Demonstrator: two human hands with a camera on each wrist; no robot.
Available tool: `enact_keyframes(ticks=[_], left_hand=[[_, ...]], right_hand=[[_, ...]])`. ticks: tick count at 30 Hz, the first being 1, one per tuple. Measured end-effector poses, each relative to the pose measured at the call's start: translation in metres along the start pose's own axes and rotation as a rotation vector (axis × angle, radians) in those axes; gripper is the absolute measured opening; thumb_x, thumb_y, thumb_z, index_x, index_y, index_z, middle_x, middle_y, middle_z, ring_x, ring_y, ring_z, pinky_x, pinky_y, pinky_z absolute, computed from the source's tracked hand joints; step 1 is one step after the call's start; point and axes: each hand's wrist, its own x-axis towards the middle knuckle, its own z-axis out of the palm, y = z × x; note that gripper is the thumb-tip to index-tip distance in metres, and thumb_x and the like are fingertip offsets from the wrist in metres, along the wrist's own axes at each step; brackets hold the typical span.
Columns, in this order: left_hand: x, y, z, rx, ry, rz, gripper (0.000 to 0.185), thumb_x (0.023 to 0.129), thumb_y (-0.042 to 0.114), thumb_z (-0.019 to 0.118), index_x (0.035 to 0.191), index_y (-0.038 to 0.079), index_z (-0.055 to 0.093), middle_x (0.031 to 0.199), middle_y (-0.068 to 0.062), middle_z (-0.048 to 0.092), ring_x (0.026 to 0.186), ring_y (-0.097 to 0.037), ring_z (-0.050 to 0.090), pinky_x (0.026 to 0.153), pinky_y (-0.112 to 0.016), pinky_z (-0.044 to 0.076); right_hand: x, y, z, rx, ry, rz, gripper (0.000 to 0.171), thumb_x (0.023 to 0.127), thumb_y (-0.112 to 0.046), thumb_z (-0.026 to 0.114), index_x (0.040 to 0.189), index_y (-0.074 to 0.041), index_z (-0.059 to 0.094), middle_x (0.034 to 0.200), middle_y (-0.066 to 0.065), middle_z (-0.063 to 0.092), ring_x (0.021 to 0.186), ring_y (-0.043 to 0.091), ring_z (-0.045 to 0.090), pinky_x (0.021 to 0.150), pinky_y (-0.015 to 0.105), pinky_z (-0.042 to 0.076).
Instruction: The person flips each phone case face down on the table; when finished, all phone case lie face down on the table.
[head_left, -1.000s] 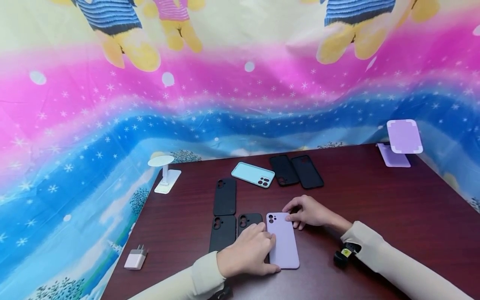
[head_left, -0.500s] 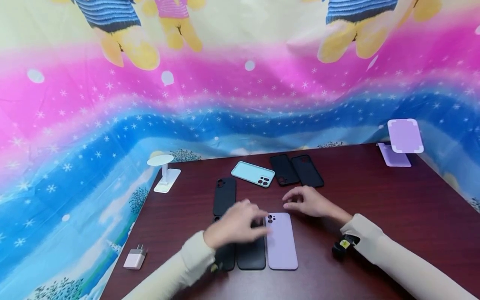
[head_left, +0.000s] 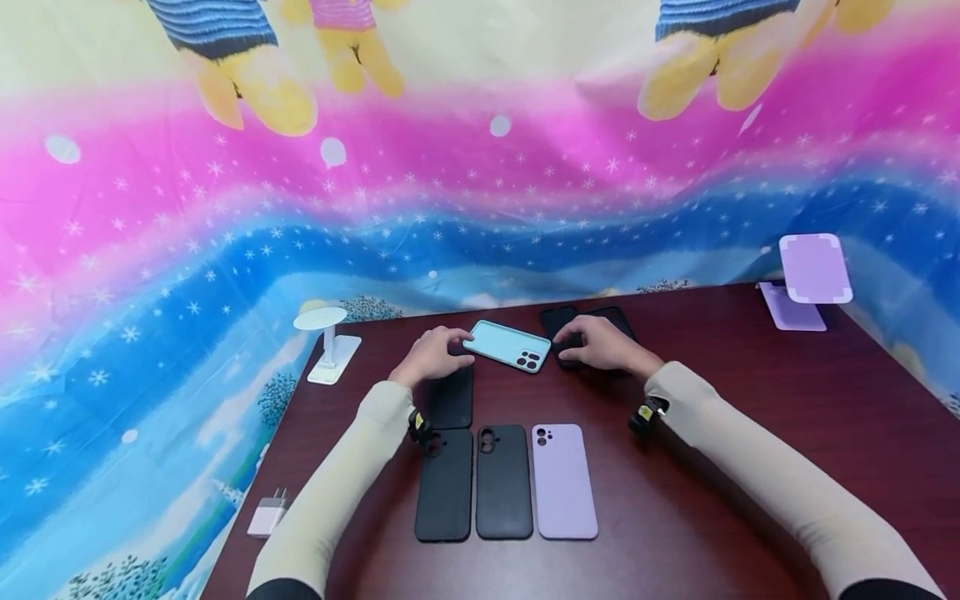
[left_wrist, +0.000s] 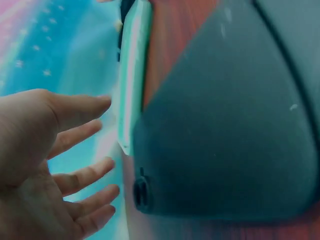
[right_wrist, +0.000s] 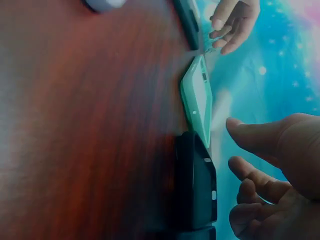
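Four cases [head_left: 504, 483] appear aligned; mint case [head_left: 507, 345] and two rear cases [head_left: 558, 318] seemingly remain, left hand [head_left: 432, 357] and right hand [head_left: 600, 343] relaxed, empty.

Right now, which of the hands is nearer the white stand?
Left. The left hand is to the right of the white stand, apart from it; the right hand is farther right, past the mint phone case.

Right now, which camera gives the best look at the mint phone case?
The head view: it shows the mint phone case nearly whole from above, camera holes included. The left wrist view shows it almost edge-on, as a narrow strip; the right wrist view shows it steeply slanted.
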Motion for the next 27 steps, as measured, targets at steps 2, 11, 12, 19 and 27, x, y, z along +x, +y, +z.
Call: enact_keyframes(ticks=[2, 11, 12, 19, 27], left_hand=[[0.009, -0.001, 0.002, 0.03, -0.014, -0.009, 0.047, 0.099, 0.033, 0.069, 0.143, 0.017, 0.061, 0.148, -0.016, 0.055, 0.139, -0.036, 0.048, 0.115, -0.058, 0.037], [0.033, 0.008, 0.011, 0.142, -0.052, -0.107, 0.035, 0.097, 0.028, 0.071, 0.13, 0.016, 0.069, 0.144, -0.009, 0.06, 0.125, -0.032, 0.058, 0.107, -0.051, 0.045], [0.034, 0.009, 0.012, 0.152, -0.049, -0.117, 0.032, 0.097, 0.028, 0.071, 0.128, 0.016, 0.07, 0.142, -0.009, 0.061, 0.121, -0.032, 0.059, 0.105, -0.05, 0.047], [0.04, 0.012, 0.016, 0.157, -0.004, -0.16, 0.012, 0.098, 0.026, 0.07, 0.101, 0.016, 0.075, 0.114, -0.003, 0.068, 0.09, -0.023, 0.061, 0.079, -0.039, 0.05], [0.042, 0.012, 0.013, 0.154, 0.031, -0.145, 0.009, 0.097, 0.02, 0.067, 0.093, 0.015, 0.073, 0.11, -0.005, 0.068, 0.081, -0.021, 0.059, 0.068, -0.035, 0.046]], right_hand=[[0.009, 0.0, 0.002, -0.015, -0.034, 0.002, 0.029, 0.095, -0.018, 0.075, 0.123, -0.01, 0.074, 0.132, 0.016, 0.065, 0.116, 0.034, 0.062, 0.099, 0.052, 0.05], [0.033, -0.009, 0.012, -0.086, -0.152, -0.048, 0.031, 0.095, -0.013, 0.073, 0.126, -0.007, 0.073, 0.14, 0.019, 0.062, 0.136, 0.04, 0.051, 0.111, 0.057, 0.044], [0.034, -0.011, 0.012, -0.097, -0.161, -0.042, 0.03, 0.095, -0.012, 0.072, 0.125, -0.007, 0.073, 0.138, 0.019, 0.063, 0.135, 0.04, 0.053, 0.11, 0.057, 0.045], [0.04, -0.017, 0.013, -0.159, -0.197, 0.007, 0.024, 0.095, -0.009, 0.071, 0.119, -0.007, 0.075, 0.133, 0.018, 0.067, 0.124, 0.036, 0.062, 0.1, 0.052, 0.053], [0.041, -0.009, 0.014, -0.144, -0.141, -0.073, 0.007, 0.093, -0.013, 0.076, 0.098, -0.009, 0.077, 0.114, 0.01, 0.072, 0.102, 0.025, 0.066, 0.089, 0.045, 0.055]])
